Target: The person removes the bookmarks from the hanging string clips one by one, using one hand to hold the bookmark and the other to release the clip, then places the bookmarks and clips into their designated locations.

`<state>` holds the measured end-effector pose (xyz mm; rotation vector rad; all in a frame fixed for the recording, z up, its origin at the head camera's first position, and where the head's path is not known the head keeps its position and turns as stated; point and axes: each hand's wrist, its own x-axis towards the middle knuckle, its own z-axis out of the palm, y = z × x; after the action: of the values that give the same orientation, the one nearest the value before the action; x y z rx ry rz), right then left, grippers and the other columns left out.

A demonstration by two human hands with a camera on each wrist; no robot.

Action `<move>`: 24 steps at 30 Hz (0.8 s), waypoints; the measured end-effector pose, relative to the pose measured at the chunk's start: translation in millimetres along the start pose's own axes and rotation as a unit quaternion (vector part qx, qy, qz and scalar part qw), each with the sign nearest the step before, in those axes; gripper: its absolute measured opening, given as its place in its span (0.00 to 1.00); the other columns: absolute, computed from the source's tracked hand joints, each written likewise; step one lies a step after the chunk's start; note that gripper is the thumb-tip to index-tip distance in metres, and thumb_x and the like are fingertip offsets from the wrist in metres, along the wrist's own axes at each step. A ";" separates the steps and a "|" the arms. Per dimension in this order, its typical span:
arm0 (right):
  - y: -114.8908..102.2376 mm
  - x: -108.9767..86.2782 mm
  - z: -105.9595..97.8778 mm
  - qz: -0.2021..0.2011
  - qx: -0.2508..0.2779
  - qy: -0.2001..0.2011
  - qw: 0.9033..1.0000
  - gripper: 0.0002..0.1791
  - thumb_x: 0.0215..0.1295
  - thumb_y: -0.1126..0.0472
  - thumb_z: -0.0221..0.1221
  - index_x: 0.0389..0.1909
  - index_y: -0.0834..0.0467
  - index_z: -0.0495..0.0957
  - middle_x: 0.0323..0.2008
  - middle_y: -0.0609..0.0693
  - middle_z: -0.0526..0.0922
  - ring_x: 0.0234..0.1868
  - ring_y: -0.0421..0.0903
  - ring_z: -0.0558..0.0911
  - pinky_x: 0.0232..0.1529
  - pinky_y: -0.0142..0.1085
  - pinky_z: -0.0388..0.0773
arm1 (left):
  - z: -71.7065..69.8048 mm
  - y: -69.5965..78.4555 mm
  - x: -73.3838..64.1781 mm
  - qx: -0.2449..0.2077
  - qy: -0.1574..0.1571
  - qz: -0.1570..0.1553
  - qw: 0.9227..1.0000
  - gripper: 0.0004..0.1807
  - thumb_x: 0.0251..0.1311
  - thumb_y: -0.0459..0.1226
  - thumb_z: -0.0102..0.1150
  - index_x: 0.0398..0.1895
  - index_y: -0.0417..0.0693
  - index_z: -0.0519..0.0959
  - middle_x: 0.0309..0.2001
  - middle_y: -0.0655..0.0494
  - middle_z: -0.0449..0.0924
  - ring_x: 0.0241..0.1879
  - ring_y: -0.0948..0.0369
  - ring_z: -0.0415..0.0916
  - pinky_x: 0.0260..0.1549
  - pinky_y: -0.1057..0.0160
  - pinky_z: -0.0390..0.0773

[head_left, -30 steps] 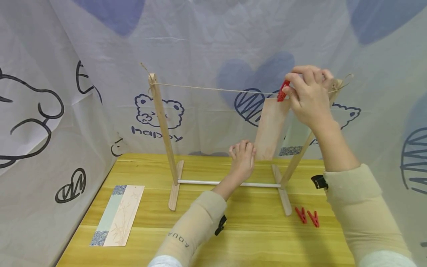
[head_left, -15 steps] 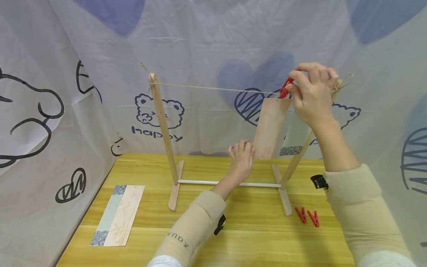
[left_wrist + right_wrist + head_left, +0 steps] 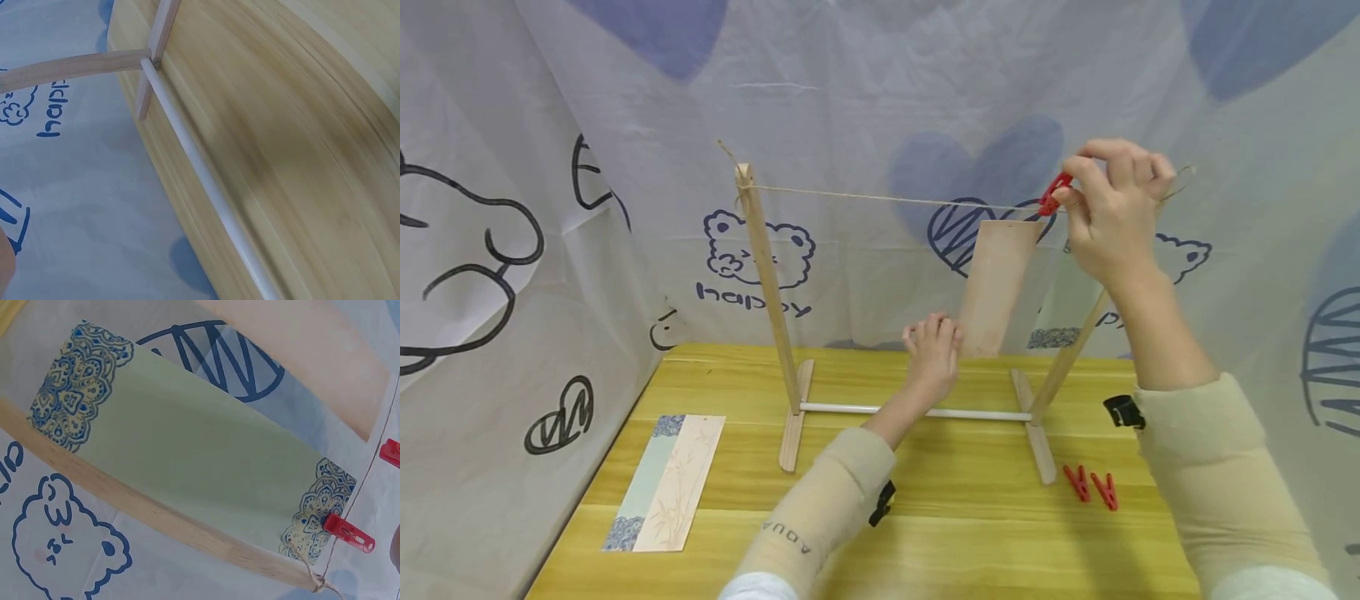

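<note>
My right hand [image 3: 1118,208] pinches a red clothespin [image 3: 1055,195] near the right part of the string [image 3: 865,197]. Just below the string, a plain beige paper card [image 3: 1000,287] stands upright, its top right corner close under that clothespin. Its lower left edge is held by my left hand [image 3: 932,354], fingers bent; in the left wrist view only a bit of that hand shows at the left border. Further right, a pale green card [image 3: 187,444] with blue lace-patterned ends hangs from the string by another red clothespin [image 3: 350,534]; in the head view my right arm partly covers it.
The string runs between two wooden posts [image 3: 767,287] joined low down by a white rod [image 3: 977,414]. Two more red clothespins [image 3: 1077,483] lie at the table's right. On the left lie a green card [image 3: 651,475] and a beige bamboo-print card [image 3: 681,487]. Printed cloth [image 3: 850,108] surrounds the table.
My left hand and the beige card have shifted slightly left. My right hand has drawn the clothespin to the right, from over the card's top edge to just past its corner.
</note>
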<state>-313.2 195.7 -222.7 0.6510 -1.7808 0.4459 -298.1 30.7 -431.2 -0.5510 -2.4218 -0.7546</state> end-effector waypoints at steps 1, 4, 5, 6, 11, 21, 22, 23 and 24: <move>0.0 -0.3 -0.2 0.001 0.003 0.003 1.000 0.31 0.62 0.36 0.41 0.33 0.61 0.74 0.41 0.58 0.71 0.49 0.56 0.65 0.54 0.49 0.45 | -0.7 -1.0 -0.5 0.001 0.003 0.000 1.000 0.08 0.70 0.38 0.34 0.37 0.44 0.65 0.50 0.46 0.64 0.51 0.50 0.61 0.51 0.45 0.51; 0.8 -1.1 -1.9 -0.001 0.005 0.006 1.000 0.30 0.62 0.37 0.41 0.34 0.62 0.73 0.42 0.58 0.71 0.49 0.56 0.65 0.53 0.49 0.45 | -2.3 -4.1 -2.4 0.004 0.008 0.004 1.000 0.08 0.69 0.38 0.35 0.37 0.44 0.65 0.50 0.46 0.64 0.50 0.50 0.61 0.51 0.45 0.52; 1.3 -1.4 -2.8 -0.003 0.004 0.006 1.000 0.30 0.62 0.38 0.41 0.34 0.62 0.73 0.42 0.58 0.71 0.49 0.56 0.65 0.52 0.50 0.44 | -2.8 -5.1 -3.0 0.004 0.009 0.005 1.000 0.08 0.69 0.38 0.35 0.37 0.44 0.65 0.50 0.46 0.64 0.50 0.50 0.61 0.51 0.45 0.51; 1.8 -1.8 -3.9 -0.005 0.003 0.006 1.000 0.29 0.62 0.38 0.42 0.35 0.62 0.73 0.42 0.58 0.70 0.49 0.56 0.65 0.52 0.51 0.44 | -3.2 -5.9 -3.6 0.003 0.009 0.006 1.000 0.08 0.69 0.38 0.35 0.37 0.44 0.64 0.50 0.45 0.64 0.50 0.49 0.60 0.51 0.45 0.51; 3.6 -3.0 -9.7 -0.008 -0.004 0.001 1.000 0.29 0.62 0.38 0.43 0.37 0.62 0.73 0.43 0.59 0.70 0.49 0.56 0.64 0.51 0.52 0.43 | -4.7 -9.9 -6.7 -0.001 0.015 0.012 1.000 0.10 0.70 0.39 0.33 0.36 0.44 0.65 0.49 0.45 0.65 0.51 0.50 0.60 0.51 0.45 0.51; 5.2 -8.5 -14.3 0.008 0.002 0.036 0.999 0.30 0.62 0.36 0.43 0.34 0.62 0.73 0.39 0.59 0.71 0.45 0.57 0.64 0.51 0.48 0.44 | -7.4 -15.6 -11.3 -0.007 0.046 0.023 0.999 0.27 0.69 0.48 0.13 0.36 0.43 0.65 0.46 0.45 0.66 0.48 0.49 0.62 0.49 0.45 0.52; 5.2 -9.2 -14.7 0.010 0.002 0.039 0.999 0.30 0.62 0.36 0.43 0.34 0.62 0.73 0.39 0.59 0.71 0.44 0.57 0.64 0.52 0.47 0.44 | -7.6 -16.2 -11.9 -0.008 0.048 0.023 0.999 0.27 0.69 0.48 0.12 0.36 0.43 0.65 0.46 0.45 0.66 0.48 0.49 0.61 0.49 0.45 0.52; 5.2 -10.1 -15.2 0.012 0.001 0.041 0.999 0.31 0.62 0.36 0.43 0.34 0.62 0.73 0.39 0.59 0.71 0.44 0.57 0.65 0.52 0.47 0.44 | -7.9 -16.9 -12.3 -0.008 0.049 0.023 0.998 0.27 0.69 0.49 0.12 0.36 0.43 0.65 0.46 0.45 0.66 0.48 0.49 0.61 0.49 0.45 0.52; 5.2 -10.8 -15.8 0.013 0.000 0.042 0.999 0.31 0.62 0.35 0.43 0.34 0.62 0.73 0.39 0.59 0.71 0.44 0.57 0.65 0.52 0.46 0.44 | -7.9 -17.8 -12.9 -0.010 0.050 0.023 0.998 0.27 0.69 0.49 0.12 0.36 0.43 0.65 0.46 0.45 0.66 0.48 0.49 0.61 0.49 0.45 0.52</move>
<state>-302.3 211.4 -228.2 0.6007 -1.7110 0.4847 -294.5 9.5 -440.4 -0.5619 -2.3040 -0.7680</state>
